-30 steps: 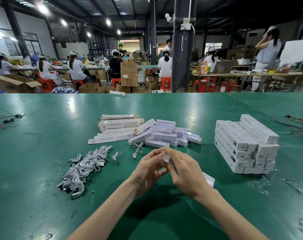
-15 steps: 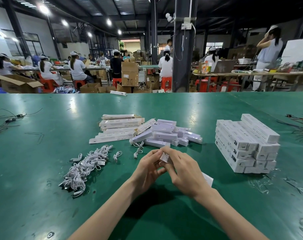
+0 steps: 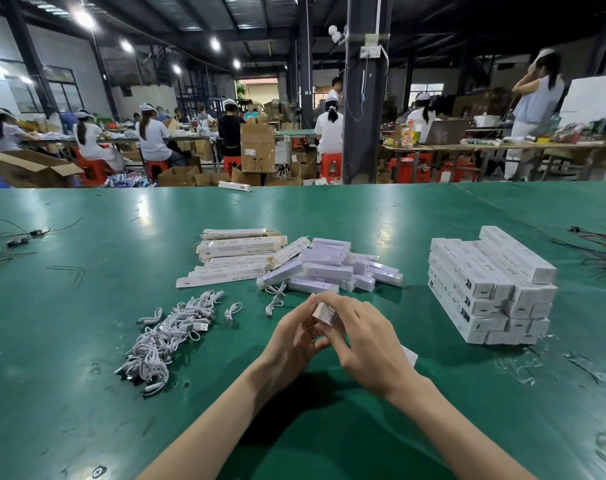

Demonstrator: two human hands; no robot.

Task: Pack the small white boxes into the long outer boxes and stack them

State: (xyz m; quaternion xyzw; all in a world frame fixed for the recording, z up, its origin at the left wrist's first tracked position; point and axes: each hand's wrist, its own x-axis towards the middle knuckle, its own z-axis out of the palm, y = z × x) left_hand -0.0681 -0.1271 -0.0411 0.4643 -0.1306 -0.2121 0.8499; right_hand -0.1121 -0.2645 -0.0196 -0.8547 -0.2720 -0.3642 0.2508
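Above the near part of the green table (image 3: 87,393), both hands close together on one long outer box (image 3: 326,315).
The left hand (image 3: 291,336) and right hand (image 3: 367,344) grip its end. Farther, white cables (image 3: 166,337) lie left; behind them are the small white boxes (image 3: 329,268) and flat outer boxes (image 3: 235,258); the packed stack (image 3: 492,285) stands right.

One left hand (image 3: 291,336), one right hand (image 3: 367,344), one held box (image 3: 327,315), one box stack (image 3: 488,292), one cable heap (image 3: 166,334)
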